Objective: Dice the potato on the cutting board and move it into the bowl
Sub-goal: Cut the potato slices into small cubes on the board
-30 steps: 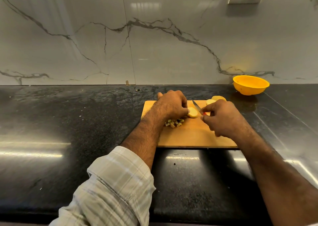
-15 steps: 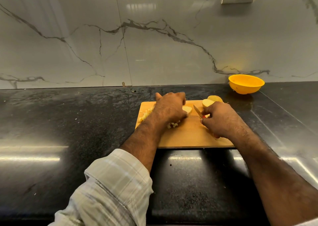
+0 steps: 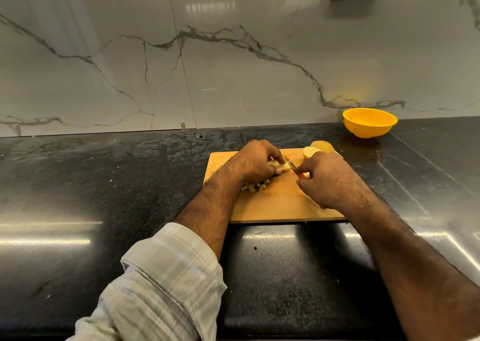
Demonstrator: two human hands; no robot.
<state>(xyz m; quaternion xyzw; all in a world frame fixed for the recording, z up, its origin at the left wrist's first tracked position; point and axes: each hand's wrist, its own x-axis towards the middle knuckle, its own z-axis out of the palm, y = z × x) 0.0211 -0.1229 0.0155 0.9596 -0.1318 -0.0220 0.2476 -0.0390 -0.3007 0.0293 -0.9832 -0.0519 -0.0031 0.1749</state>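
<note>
Potato dicing on a wooden cutting board, seen from the head view at centre frame. Nearest on the board, a small heap of diced pieces lies beside the left wrist. Just beyond it, the potato piece being cut is pinned flat under the left hand, whose fingers are curled over it and whose thumb is pressed against its near edge. To its right, a knife is gripped by the right hand, with the fingers closed round the mostly hidden handle; the blade is angled toward the held piece, and contact cannot be confirmed. Farther back, at the board's right rear corner, two uncut potato portions are seen lying together. Farthest, at the right of the frame against the marble wall, the yellow bowl stands on the black counter, well apart from the board. Raw potato is judged firm, fairly light, and slippery on its wet cut faces; a hold from above on the skin side, cut face down, is advised. Dice are judged best scooped together.
</note>
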